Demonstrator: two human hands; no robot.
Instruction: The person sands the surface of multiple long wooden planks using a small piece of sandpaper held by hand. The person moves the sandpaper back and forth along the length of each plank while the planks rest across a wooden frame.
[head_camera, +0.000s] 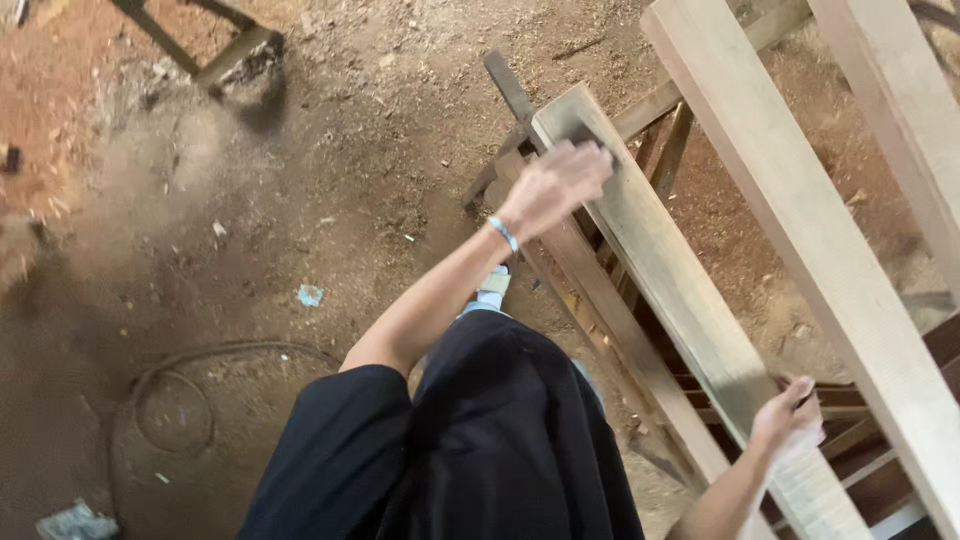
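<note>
Dusty brown dirt floor (300, 200) lies wide open on the person's left, but wooden rails crowd the right. 1 long pale wooden plank (670, 290) rests on a dark wooden frame (640, 370), running from near right up and away to the left. The left hand (553, 187) presses flat near its far end. The right hand (788, 418) curls around its near edge.
</note>
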